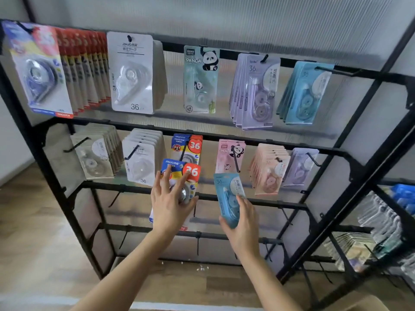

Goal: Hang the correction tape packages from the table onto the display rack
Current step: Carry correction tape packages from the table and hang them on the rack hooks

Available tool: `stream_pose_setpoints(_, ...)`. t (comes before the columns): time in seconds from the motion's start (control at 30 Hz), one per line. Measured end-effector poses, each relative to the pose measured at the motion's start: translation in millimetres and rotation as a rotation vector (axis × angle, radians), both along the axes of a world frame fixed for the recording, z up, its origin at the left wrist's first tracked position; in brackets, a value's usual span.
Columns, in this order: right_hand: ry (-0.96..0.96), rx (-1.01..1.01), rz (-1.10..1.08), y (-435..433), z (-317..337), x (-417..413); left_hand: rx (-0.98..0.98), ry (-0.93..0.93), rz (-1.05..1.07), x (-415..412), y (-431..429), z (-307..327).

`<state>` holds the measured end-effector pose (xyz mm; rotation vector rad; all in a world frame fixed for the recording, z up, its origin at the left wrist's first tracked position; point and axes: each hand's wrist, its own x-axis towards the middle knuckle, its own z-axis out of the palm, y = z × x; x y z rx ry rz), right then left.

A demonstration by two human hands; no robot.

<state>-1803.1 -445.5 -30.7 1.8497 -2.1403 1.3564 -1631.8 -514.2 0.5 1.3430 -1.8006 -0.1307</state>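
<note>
My left hand (168,202) holds a blue, yellow and red correction tape package (183,173) marked 36, its fingers spread over the front and the thumb at its right edge. The package is raised just below a hook (183,151) on the black display rack (226,140) where matching packages (190,144) hang. My right hand (241,221) grips the lower end of a light blue correction tape package (229,194), upright in front of the third rail. The table is out of view.
The rack's top two rows carry several kinds of packages: white (132,72), panda green (199,79), lilac (256,90), light blue (305,93), pink (269,169). Lower hooks (197,241) hang bare. A second rack (381,221) with stock stands at right. The floor is wood.
</note>
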Motion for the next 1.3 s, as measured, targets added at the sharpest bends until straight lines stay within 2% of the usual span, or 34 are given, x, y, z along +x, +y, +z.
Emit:
stream_pose_setpoints(0.37,-0.047,0.022,-0.008,-13,1,-3,-0.005,-0.013,0.022,-3,-17,-7)
stream_pose_setpoints(0.77,-0.021,0.051,-0.038,-31,2,-3,0.216,-0.008,0.003,-27,-86,1)
stream_pose_setpoints(1.13,-0.034,0.053,-0.075,-36,6,-3,0.308,-0.184,-0.110,-22,-126,3)
stream_pose_setpoints(1.17,-0.043,0.059,-0.082,-34,6,-2,0.314,-0.167,-0.110,-20,-125,6)
stream_pose_setpoints(1.23,-0.069,0.065,-0.101,-30,6,0,0.310,0.005,-0.088,-16,-117,10)
stream_pose_setpoints(1.3,-0.071,0.055,-0.121,-27,5,2,0.239,0.107,-0.093,-7,-107,10)
